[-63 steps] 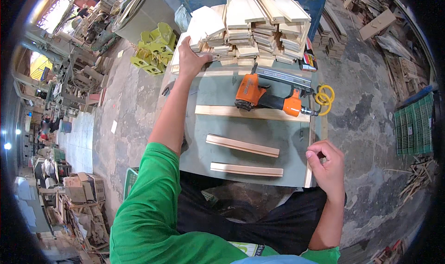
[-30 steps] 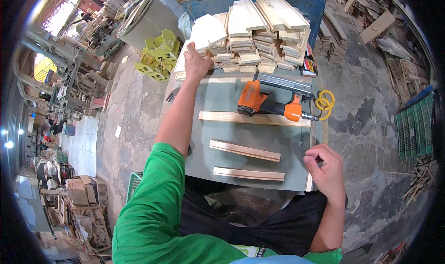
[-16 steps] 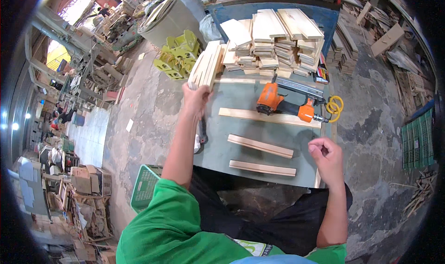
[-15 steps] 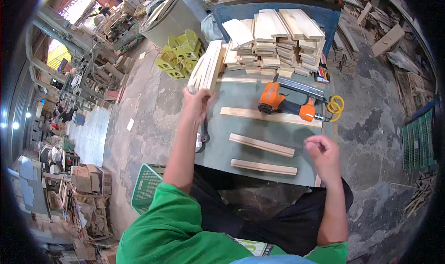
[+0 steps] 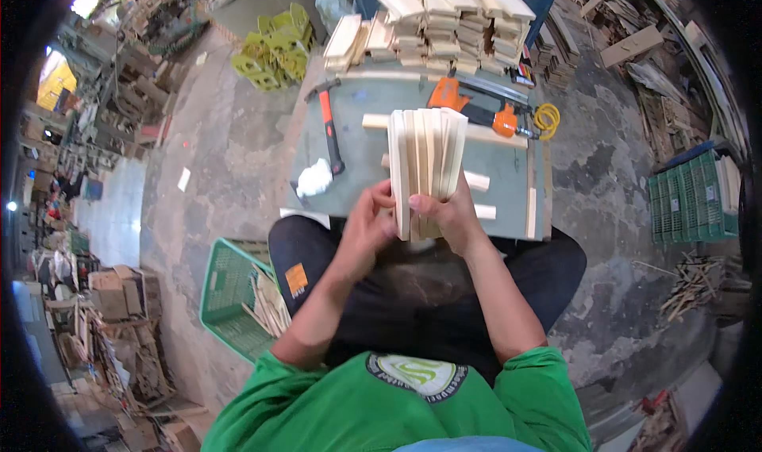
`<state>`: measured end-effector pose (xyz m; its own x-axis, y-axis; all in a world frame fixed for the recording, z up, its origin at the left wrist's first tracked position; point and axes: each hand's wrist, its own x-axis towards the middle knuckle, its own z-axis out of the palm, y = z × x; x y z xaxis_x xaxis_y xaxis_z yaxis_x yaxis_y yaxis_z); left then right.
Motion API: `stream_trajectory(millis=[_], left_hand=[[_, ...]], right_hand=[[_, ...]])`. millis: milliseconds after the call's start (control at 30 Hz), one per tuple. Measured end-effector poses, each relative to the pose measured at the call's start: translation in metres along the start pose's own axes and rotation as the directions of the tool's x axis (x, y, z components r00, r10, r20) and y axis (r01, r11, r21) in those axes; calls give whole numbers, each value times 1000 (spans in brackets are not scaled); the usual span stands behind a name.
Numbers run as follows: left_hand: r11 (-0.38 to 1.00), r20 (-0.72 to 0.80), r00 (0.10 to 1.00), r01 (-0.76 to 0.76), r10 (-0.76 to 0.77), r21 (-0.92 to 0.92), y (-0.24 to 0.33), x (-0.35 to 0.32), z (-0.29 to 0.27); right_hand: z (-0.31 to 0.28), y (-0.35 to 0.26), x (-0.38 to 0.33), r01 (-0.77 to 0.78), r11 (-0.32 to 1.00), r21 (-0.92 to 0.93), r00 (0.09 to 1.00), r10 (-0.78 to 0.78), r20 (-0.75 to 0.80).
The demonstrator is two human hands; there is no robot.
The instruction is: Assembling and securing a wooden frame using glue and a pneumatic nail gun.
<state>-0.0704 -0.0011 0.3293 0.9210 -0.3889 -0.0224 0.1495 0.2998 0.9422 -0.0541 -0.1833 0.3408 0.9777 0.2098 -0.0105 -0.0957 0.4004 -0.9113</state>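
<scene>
A bundle of several pale wooden slats (image 5: pixel 429 150) stands nearly upright in front of me, above the near edge of the work table (image 5: pixel 365 188). My right hand (image 5: pixel 448 214) grips its lower right side, thumb across the front. On the lower left, my left hand (image 5: pixel 371 223) has its fingers curled against the outermost slat. Behind the bundle lie short wooden strips (image 5: pixel 486 211), partly hidden, and a longer strip (image 5: pixel 496 137). An orange and black nail gun (image 5: pixel 476 107) rests across the table's far right. To the left lies a hammer (image 5: pixel 329 126) with a red and black handle.
Stacked boards (image 5: pixel 452 23) cover the table's far end. A white crumpled thing (image 5: pixel 314 179) sits near the hammer. At my left stands a green crate (image 5: pixel 230 293) with wood pieces; yellow plastic parts (image 5: pixel 274 47) lie on the floor beyond. A coiled yellow hose (image 5: pixel 547 121) hangs by the nail gun.
My left hand has brought the slats from the table's far left to in front of me. My right hand, earlier without anything, now grips them too. The view has tilted lower.
</scene>
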Motion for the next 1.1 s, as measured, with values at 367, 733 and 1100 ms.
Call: stream_trajectory(millis=[367,733,1100], left_hand=[[715,165,957,288,-238,-638,-22,-26,11],[668,231,969,227,-84,-709,-9,-36,13],[704,103,982,184,-156,-687,-22,-40,4]], right_hand=[[59,-37,-86,-91,612,-786,993,-8,-121],[41,-64,-88,-135,961,240,986,155,-64],[36,-43,-76,-189,981,38,956,192,-221]])
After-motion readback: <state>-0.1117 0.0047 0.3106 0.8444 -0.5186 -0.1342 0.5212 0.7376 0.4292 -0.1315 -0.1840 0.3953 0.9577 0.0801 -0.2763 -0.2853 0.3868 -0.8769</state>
